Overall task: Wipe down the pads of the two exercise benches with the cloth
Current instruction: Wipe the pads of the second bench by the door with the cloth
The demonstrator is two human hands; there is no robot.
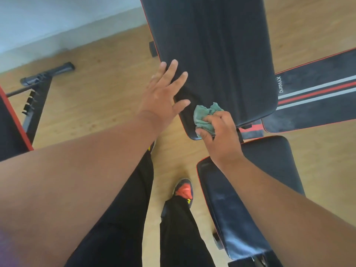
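Note:
A long black back pad [215,54] with a thin red edge runs from the top of the view down to the middle. My left hand [163,93] lies flat with spread fingers on the pad's left edge. My right hand [219,132] grips a crumpled green cloth [206,116] and presses it on the pad's near corner. Below that, under my right forearm, is the same bench's black seat pad [237,205]. A second black pad with red and white stripes [316,97] lies at the right.
Part of another black, red-edged pad [11,130] and a black metal frame with a foot bar [40,87] stand at the left on the wooden floor [92,105]. A pale wall is at the top left. My legs and shoe [183,189] are below.

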